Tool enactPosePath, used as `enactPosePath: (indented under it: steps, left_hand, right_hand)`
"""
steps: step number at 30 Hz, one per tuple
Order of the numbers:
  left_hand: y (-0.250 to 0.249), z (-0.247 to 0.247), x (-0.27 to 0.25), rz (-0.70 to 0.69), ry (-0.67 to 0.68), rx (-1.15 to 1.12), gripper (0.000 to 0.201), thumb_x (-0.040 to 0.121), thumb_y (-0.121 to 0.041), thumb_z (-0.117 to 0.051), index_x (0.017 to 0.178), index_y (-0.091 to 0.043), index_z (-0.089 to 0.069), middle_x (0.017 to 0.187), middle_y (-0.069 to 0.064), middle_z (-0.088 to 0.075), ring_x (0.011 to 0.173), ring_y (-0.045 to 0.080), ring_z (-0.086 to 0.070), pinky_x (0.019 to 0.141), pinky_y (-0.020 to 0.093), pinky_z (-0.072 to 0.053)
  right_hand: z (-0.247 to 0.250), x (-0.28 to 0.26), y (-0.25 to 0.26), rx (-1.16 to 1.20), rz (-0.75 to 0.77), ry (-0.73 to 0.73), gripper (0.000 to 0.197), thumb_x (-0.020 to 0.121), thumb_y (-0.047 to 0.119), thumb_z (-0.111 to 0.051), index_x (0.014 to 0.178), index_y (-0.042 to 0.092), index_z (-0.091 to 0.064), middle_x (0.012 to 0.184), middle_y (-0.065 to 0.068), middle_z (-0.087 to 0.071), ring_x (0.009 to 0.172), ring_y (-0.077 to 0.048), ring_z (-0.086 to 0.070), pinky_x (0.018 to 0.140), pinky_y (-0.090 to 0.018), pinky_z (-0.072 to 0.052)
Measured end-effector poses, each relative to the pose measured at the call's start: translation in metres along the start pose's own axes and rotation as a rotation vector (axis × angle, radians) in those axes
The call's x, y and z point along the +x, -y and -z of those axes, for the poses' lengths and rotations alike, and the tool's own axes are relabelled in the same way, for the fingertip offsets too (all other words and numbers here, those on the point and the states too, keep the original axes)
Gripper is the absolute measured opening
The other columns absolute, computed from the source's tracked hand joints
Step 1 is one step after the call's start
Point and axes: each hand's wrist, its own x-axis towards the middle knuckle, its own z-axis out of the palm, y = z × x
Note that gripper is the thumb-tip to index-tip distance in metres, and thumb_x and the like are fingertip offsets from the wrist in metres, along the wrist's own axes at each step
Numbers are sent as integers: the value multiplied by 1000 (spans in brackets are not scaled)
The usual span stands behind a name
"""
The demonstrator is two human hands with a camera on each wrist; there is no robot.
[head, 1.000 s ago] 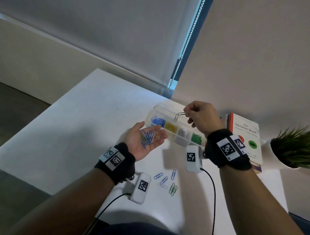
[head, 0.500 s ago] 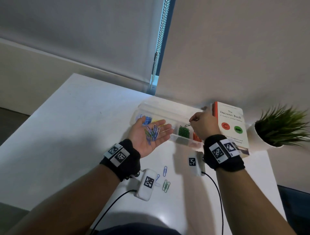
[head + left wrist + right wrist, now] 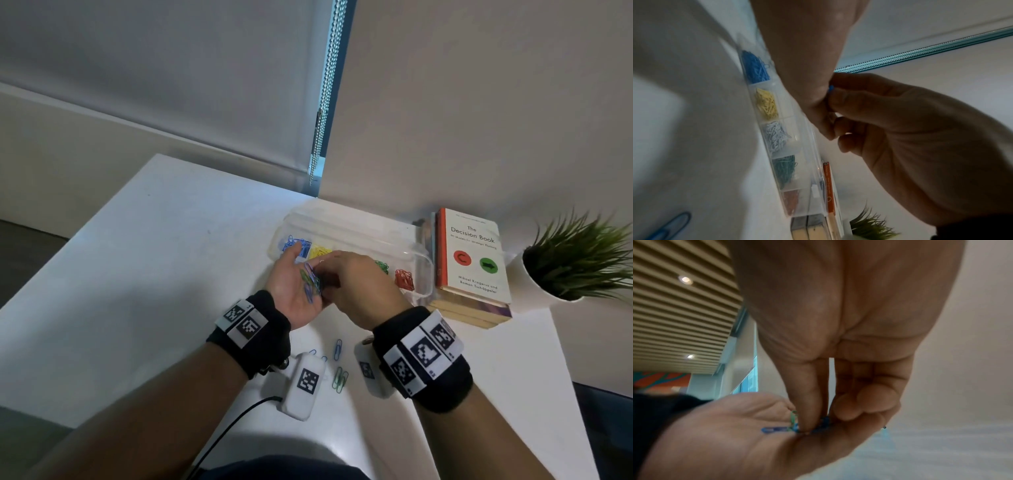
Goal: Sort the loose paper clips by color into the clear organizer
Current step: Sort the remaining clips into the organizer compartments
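Note:
My left hand (image 3: 297,274) lies palm up in front of the clear organizer (image 3: 363,226), carrying several blue and green paper clips (image 3: 310,281) on relaxed fingers. My right hand (image 3: 328,285) reaches down into that palm; in the right wrist view its thumb and forefinger (image 3: 812,421) pinch a blue clip (image 3: 774,429) in the pile. The organizer's compartments hold blue (image 3: 294,244), yellow (image 3: 320,251), white (image 3: 775,138), green (image 3: 382,265) and red (image 3: 404,279) clips. Loose blue (image 3: 338,349) and green clips (image 3: 339,378) lie on the white table near my wrists.
A stack of books (image 3: 471,260) lies against the organizer's right end, with a potted plant (image 3: 575,260) beyond it. Two white tagged pods (image 3: 305,383) with cables hang under my wrists over the loose clips. A blind chain (image 3: 322,102) hangs behind the table.
My right hand has come back from the organizer, where it held a single clip, to the left palm and now pinches into the pile. The left hand stayed palm up.

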Motion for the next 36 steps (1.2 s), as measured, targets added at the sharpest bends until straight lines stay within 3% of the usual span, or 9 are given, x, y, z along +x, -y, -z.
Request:
enactPosePath:
  steps: [8, 12, 16, 21, 26, 30, 32, 34, 36]
  left_hand:
    - [1, 1, -5, 6, -65, 11, 75, 99, -58, -21, 126, 1, -60, 123, 23, -60, 111, 31, -56, 106, 36, -37]
    - [4, 0, -7, 10, -24, -18, 75, 99, -58, -18, 121, 1, -58, 87, 17, -72, 70, 23, -69, 58, 23, -54]
    - [4, 1, -8, 4, -48, -36, 73, 99, -60, -20, 121, -2, -59, 84, 13, -74, 73, 21, -72, 60, 23, -57]
    - [5, -4, -11, -23, -71, -113, 65, 103, -50, -20, 102, 1, -60, 62, 13, -68, 46, 18, -65, 42, 18, -49]
    - [7, -6, -11, -10, -29, -171, 75, 103, -49, -17, 81, 2, -67, 63, 16, -67, 54, 25, -68, 52, 30, -57]
    - [8, -9, -13, 11, -59, -154, 69, 101, -56, -18, 101, -1, -60, 73, 15, -71, 64, 23, -71, 55, 29, -57]
    - [7, -7, -12, 24, -100, -111, 73, 99, -59, -20, 115, 0, -59, 93, 18, -73, 83, 25, -72, 69, 32, -57]
    - [7, -8, -13, 29, -143, -73, 74, 98, -61, -22, 122, -1, -57, 108, 18, -69, 98, 28, -66, 80, 37, -52]
    - [7, -9, -14, 24, -170, -57, 72, 97, -62, -23, 121, -4, -58, 108, 18, -69, 100, 28, -64, 79, 38, -50]
  right_hand:
    - [-3, -4, -1, -56, 14, 4, 22, 82, 3, -59, 98, 14, -70, 113, 0, -59, 95, -19, -59, 82, -31, -47]
    - [-1, -5, 3, -61, 24, 28, 17, 81, 10, -61, 96, 14, -70, 111, -3, -60, 96, -20, -58, 84, -35, -48]
    - [-5, -4, 9, -126, 35, 69, 18, 77, 5, -60, 88, 16, -70, 105, -6, -58, 92, -22, -58, 81, -39, -50]
    - [-9, -3, 3, 34, 46, -3, 11, 77, 7, -60, 76, 17, -65, 92, -6, -61, 89, -21, -56, 80, -39, -47]
    - [-9, 0, -3, 274, -84, -199, 12, 83, 13, -65, 74, 20, -63, 83, 0, -69, 76, -17, -63, 74, -36, -52]
    - [-14, 4, 1, 179, -97, -128, 14, 86, 15, -62, 96, 19, -71, 92, 0, -71, 86, -18, -64, 79, -33, -51]
    - [-19, 7, 4, 83, -86, -88, 22, 87, 17, -59, 105, 23, -70, 101, -2, -71, 94, -20, -63, 82, -34, -52]
    - [-24, 9, 7, -12, -63, -67, 26, 85, 18, -55, 106, 25, -69, 102, -5, -69, 94, -24, -63, 80, -39, -53]
    - [-28, 10, 10, -84, -52, -67, 24, 85, 18, -52, 103, 24, -67, 98, -5, -65, 90, -26, -62, 76, -41, -53]
